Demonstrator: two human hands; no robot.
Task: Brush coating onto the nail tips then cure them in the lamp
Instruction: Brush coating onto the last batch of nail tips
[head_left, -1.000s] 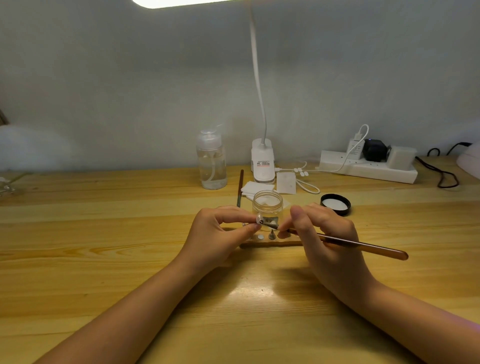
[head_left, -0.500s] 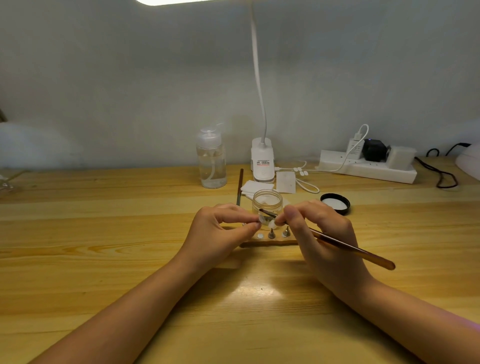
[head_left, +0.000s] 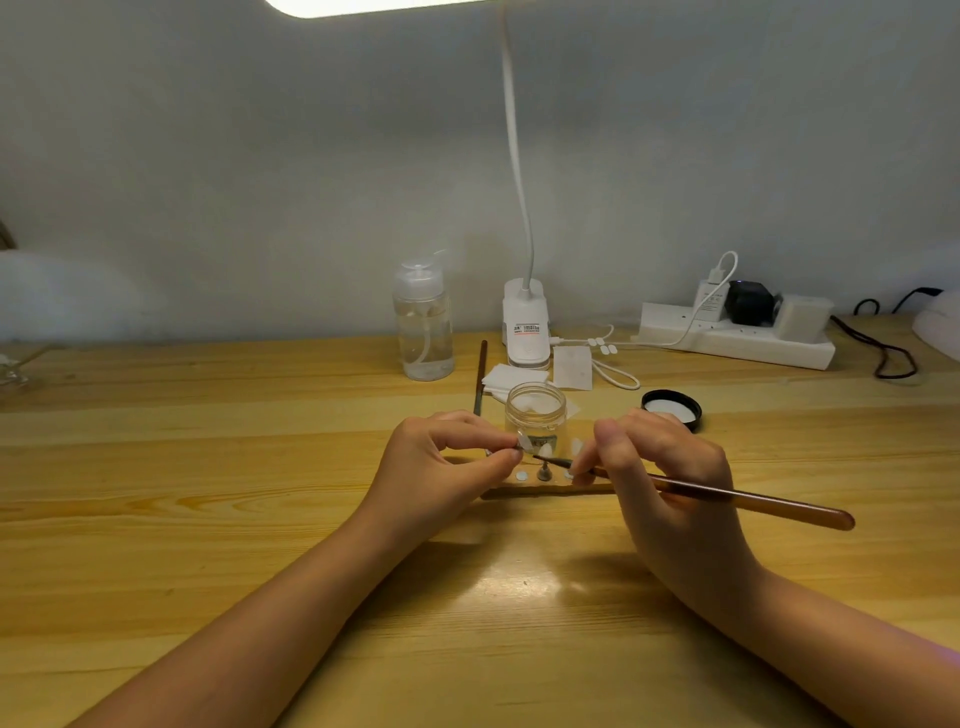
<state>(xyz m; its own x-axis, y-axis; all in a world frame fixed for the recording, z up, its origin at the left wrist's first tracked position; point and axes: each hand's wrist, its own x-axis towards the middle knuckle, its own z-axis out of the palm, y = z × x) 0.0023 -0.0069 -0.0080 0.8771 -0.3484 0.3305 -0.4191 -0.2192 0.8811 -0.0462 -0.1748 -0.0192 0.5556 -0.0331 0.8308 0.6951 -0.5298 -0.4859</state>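
Wooden table: bears all items listed.

Left hand: fingers curled, thumb and forefinger pinching a small clear nail tip at their ends; the tip juts out to the right of the fingertips, just above the holder strip.

Right hand: fingers curled round a brown-handled brush, held like a pen; handle runs out to the right, bristle end points left and meets the nail tip's near edge. Whether bristles touch it is too fine to tell.

Holder strip: wooden, lying flat between the hands, carrying small pegs and white dots; both ends hidden behind the fingers.

Clear jar: open, upright, just behind the strip; lower part masked by the nail tip and brush.

Black lid: right of the jar, white lining up.

Second brush, white pads: behind the jar.

Pump bottle, clip lamp base, power strip: along the wall. Lamp head cut off at the top edge.
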